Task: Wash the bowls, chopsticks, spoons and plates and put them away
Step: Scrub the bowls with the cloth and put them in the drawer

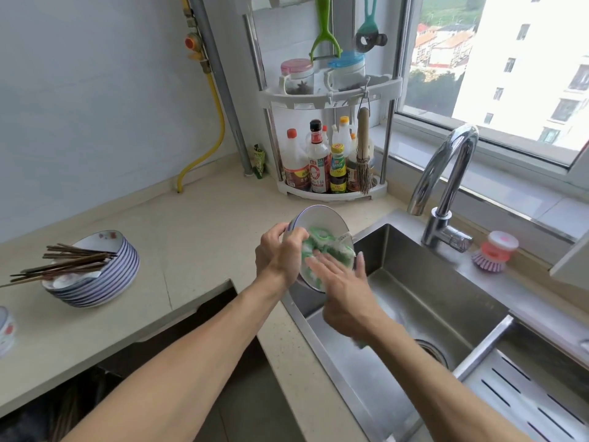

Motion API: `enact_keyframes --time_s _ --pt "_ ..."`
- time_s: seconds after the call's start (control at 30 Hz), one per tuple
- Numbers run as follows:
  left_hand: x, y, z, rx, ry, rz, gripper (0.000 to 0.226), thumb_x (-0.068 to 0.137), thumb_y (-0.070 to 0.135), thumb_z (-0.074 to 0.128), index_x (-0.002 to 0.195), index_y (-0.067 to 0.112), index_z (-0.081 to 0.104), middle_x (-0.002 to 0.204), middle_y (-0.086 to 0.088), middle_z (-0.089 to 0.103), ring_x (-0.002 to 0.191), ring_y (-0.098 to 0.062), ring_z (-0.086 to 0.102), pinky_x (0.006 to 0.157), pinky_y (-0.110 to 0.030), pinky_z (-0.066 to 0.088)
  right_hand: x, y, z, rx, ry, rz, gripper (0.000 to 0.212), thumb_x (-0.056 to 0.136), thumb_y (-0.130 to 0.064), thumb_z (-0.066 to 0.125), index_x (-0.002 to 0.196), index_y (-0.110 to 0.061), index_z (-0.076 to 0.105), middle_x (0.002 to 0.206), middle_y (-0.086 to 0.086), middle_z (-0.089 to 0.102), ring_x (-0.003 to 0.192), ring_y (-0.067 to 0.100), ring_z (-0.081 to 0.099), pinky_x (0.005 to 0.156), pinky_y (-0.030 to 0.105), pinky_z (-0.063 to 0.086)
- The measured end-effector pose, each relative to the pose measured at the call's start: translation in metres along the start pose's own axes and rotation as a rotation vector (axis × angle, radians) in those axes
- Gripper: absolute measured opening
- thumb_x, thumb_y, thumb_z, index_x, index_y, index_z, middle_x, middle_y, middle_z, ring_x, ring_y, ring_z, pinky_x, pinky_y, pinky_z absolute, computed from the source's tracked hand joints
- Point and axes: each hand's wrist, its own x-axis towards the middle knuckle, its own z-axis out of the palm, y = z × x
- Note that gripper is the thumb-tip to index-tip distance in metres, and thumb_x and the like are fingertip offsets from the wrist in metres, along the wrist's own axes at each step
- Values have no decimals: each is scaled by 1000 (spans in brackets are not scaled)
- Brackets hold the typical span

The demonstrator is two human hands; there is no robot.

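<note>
A person stands at a steel sink (414,282) set in a pale worktop (178,237). The left hand (275,256) holds a white bowl (318,218) tilted on its side over the sink's left edge, fingers curled round the rim. The right hand (342,288) presses a green cloth (318,247) into the bowl, its fingers straight and slightly spread. Well to the left on the worktop sits a stack of blue-striped plates (95,275), tilted, with dark chopsticks (63,263) lying across the top and sticking out leftward. Another bowl (6,327) shows partly at the far left edge. A curved tap (446,180) rises behind the sink, with a pink brush (494,253) just beside it. A corner rack (331,94) of bottles and jars stands by the window (497,59).
</note>
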Motion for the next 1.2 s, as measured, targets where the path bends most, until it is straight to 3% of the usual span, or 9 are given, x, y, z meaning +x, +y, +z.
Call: enact_keyframes --time_s 0.1,0.3,0.47,0.57,0.73,0.9,1.0,1.1,1.2 --pt "-1 -1 2 -25 64 23 20 65 38 52 58 20 46 52 12 48 59 -13 47 56 -30 31 -4 -28 2 547 -13 -37 62 74 -6 40 129 -34 49 111 -21 61 121 8 51 117 36 -19" --pt "18 -3 -18 42 -301 -71 27 63 43 60 71 18 67 70 -1 65 68 -24 59 65 -33 44 -8 41 0 -278 82 -341 67 88 -11 63 147 -33 41 152 -8 45 142 11 39 118 55 -7" --pt "16 2 -20 -104 -417 -335 37 86 45 62 108 15 66 89 -9 68 77 -24 66 66 -28 53 -1 50 -1 -410 304 -444 41 81 -2 70 118 -18 65 100 1 71 98 25 67 117 52 32" --pt "6 -9 -8 -301 -385 -265 30 83 33 68 106 16 61 97 -9 68 83 -22 66 71 -32 55 4 33 -1 -316 433 -340 22 77 -10 77 96 -16 68 73 -2 64 69 25 61 83 41 52" --pt "-9 -13 17 -293 -125 -99 16 75 39 58 71 25 53 71 8 56 71 -16 52 67 -32 40 7 -6 10 111 518 -183 21 70 -12 79 86 -15 66 71 -2 67 63 22 62 56 30 47" --pt "-1 -13 4 -135 -64 20 21 69 38 54 53 24 50 50 15 48 60 -14 46 59 -28 35 -9 38 16 -224 213 -241 82 72 8 64 142 -28 43 143 -8 55 135 12 49 119 52 17" --pt "-7 -5 8 -80 9 43 29 77 35 56 52 24 46 45 17 46 56 -11 43 54 -28 29 -7 22 8 -133 107 -85 88 73 12 51 151 -25 32 157 -5 37 149 12 24 118 41 -17" --pt "-3 -3 12 -95 49 8 34 78 36 57 47 27 48 43 16 44 57 -14 43 55 -28 30 -3 -15 3 304 19 -14 82 70 10 48 141 -29 44 146 -8 49 143 13 34 118 32 -15" --pt "4 -1 5 -76 -28 34 26 69 41 54 48 26 53 46 14 48 59 -16 48 58 -29 35 -7 6 -5 106 47 -117 83 73 -3 46 149 -36 34 154 -15 39 146 6 25 112 38 -24"
